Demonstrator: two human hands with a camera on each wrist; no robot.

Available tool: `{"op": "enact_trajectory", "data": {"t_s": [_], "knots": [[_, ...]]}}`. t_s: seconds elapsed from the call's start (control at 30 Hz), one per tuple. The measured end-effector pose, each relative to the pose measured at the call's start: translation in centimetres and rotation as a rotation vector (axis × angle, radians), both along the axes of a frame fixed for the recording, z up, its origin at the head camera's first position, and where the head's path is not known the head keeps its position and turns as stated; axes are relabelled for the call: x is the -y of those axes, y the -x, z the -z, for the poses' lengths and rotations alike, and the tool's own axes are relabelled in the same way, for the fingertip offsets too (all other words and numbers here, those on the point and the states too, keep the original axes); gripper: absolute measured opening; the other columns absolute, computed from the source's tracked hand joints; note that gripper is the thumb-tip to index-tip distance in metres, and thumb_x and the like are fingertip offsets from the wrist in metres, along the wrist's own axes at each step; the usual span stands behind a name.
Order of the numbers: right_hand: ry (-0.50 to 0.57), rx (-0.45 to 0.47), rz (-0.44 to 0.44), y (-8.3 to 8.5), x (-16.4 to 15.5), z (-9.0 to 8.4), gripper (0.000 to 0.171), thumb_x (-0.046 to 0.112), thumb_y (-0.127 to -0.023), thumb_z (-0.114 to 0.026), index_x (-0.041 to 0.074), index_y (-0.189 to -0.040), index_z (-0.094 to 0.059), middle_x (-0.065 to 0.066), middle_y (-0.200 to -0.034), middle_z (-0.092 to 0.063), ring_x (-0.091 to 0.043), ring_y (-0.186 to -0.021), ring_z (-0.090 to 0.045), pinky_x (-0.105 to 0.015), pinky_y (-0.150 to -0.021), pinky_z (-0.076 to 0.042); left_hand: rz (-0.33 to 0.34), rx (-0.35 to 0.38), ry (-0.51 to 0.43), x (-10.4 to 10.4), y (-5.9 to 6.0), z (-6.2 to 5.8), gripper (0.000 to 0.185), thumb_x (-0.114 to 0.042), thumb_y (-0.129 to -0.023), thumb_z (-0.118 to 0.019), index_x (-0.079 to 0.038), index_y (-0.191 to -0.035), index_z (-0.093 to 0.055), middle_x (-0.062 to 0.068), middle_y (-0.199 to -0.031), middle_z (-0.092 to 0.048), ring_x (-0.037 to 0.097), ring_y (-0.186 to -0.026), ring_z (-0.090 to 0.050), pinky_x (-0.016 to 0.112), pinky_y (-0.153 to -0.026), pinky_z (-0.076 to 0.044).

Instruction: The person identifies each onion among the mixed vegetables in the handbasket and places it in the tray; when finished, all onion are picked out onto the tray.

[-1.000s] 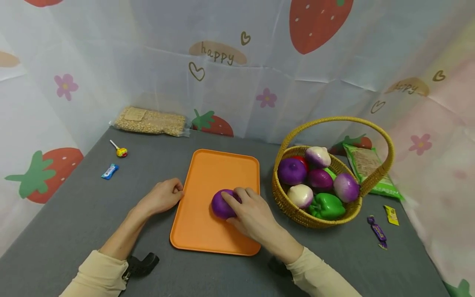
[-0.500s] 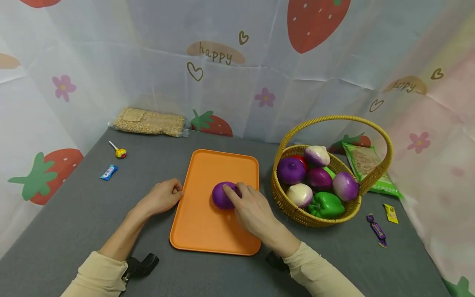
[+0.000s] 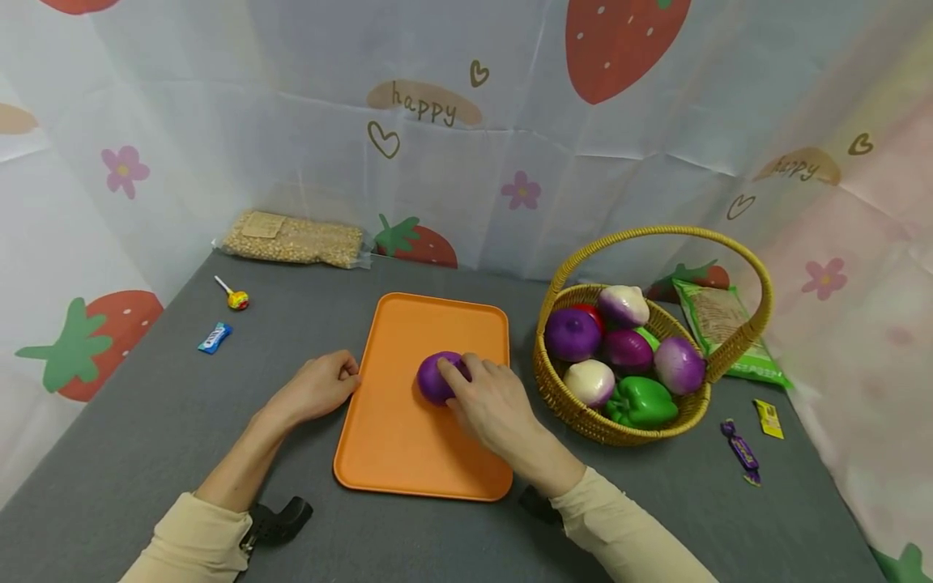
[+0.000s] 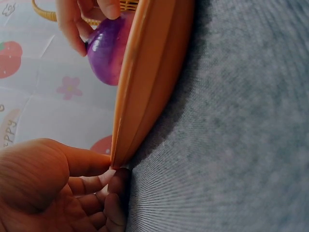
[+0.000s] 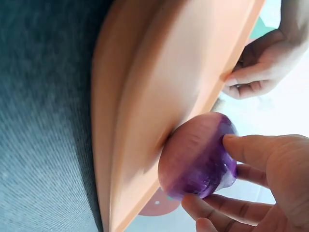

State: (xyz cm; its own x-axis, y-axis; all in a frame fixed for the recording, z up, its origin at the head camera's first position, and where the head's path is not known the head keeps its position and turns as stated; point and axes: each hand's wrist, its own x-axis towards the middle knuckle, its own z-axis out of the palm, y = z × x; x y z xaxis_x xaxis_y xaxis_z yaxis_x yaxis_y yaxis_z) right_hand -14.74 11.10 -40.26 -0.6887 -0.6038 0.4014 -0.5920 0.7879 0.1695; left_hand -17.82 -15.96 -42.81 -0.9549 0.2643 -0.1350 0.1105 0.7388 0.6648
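A person's right hand (image 3: 490,401) rests on a purple onion (image 3: 436,377) sitting on an orange tray (image 3: 408,453) on a grey table (image 3: 146,429), the fingers (image 5: 251,150) curved over the top and far side of the onion and touching it, the onion just under and ahead of the fingertips. The left hand (image 3: 318,386) lies beside the tray's left rim, its fingers (image 4: 91,162) curled with the tips against the tray's edge; nothing is held inside the curl. The onion is the only thing on the tray. Just beyond the right hand's knuckles stands a wicker basket (image 3: 576,409) with a hoop handle, holding a dark purple onion (image 3: 572,334), a second purple one (image 3: 627,350), three white-and-purple bulbs (image 3: 590,382), a green pepper (image 3: 641,403) and a partly hidden red piece (image 3: 592,314). Well beyond the left hand's fingers lie a lollipop (image 3: 235,297), a blue sweet (image 3: 215,337) and a clear bag of grain (image 3: 293,238).
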Motion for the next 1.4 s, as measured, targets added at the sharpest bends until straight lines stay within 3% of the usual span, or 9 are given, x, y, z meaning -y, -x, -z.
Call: {"op": "enact_trajectory", "data": {"t_s": [0.33, 0.7, 0.87, 1.07, 1.23, 1.4], "knots": [[-0.020, 0.003, 0.034, 1.0, 0.0, 0.1, 0.049, 0.032, -0.083, -0.077, 0.017, -0.127, -0.059, -0.012, -0.104, -0.067, -0.026, -0.080, -0.067, -0.038, -0.069, -0.053, -0.003, 0.008, -0.005, -0.1, -0.2, -0.3, 0.016, -0.015, -0.098, -0.052, -0.002, -0.101, -0.060, 0.007, -0.080, -0.060, 0.016, -0.066, -0.053, 0.029, -0.064, -0.041], [-0.022, -0.032, 0.031, 0.6, -0.3, -0.2, 0.057, 0.034, -0.080, -0.080, 0.020, -0.130, -0.057, -0.010, -0.102, -0.066, -0.024, -0.075, -0.066, -0.035, -0.065, -0.050, 0.001, -0.009, -0.027, -0.1, -0.3, -0.2, 0.015, -0.015, -0.098, -0.052, -0.002, -0.100, -0.060, 0.007, -0.078, -0.060, 0.016, -0.064, -0.052, 0.028, -0.062, -0.040], [0.040, -0.104, -0.005, -0.4, -1.9, -0.9, 0.051, 0.028, -0.078, -0.079, 0.017, -0.125, -0.060, -0.011, -0.104, -0.068, -0.025, -0.073, -0.067, -0.035, -0.063, -0.051, 0.000, -0.003, -0.025, -0.1, -0.2, -0.2, 0.016, -0.015, -0.098, -0.052, -0.002, -0.101, -0.061, 0.007, -0.078, -0.059, 0.016, -0.064, -0.052, 0.029, -0.062, -0.040], [0.190, -0.158, -0.031, -1.8, -6.5, -3.2, 0.037, 0.015, -0.078, -0.076, 0.008, -0.113, -0.067, -0.011, -0.103, -0.069, -0.026, -0.076, -0.067, -0.036, -0.064, -0.054, 0.016, 0.004, -0.022, -0.2, -0.1, -0.4, 0.017, -0.015, -0.099, -0.050, -0.001, -0.103, -0.060, 0.008, -0.080, -0.059, 0.017, -0.066, -0.052, 0.030, -0.064, -0.040], [0.326, -0.229, 0.070, -2.3, -11.6, -4.6, 0.024, 0.012, -0.082, -0.065, 0.004, -0.105, -0.070, -0.011, -0.095, -0.070, -0.028, -0.073, -0.066, -0.041, -0.062, -0.052, 0.020, 0.008, -0.019, -0.2, -0.1, -0.3, 0.018, -0.015, -0.099, -0.050, -0.001, -0.105, -0.060, 0.008, -0.082, -0.060, 0.016, -0.067, -0.053, 0.030, -0.064, -0.041], [0.417, -0.252, 0.315, -1.2, -17.3, -4.7, 0.031, 0.012, -0.084, -0.064, -0.002, -0.111, -0.067, -0.023, -0.102, -0.066, -0.042, -0.083, -0.062, -0.054, -0.068, -0.048, 0.019, 0.001, -0.021, 0.0, -0.2, -0.1, 0.017, -0.015, -0.099, -0.050, -0.001, -0.103, -0.059, 0.008, -0.081, -0.060, 0.016, -0.066, -0.053, 0.030, -0.064, -0.041]]}}
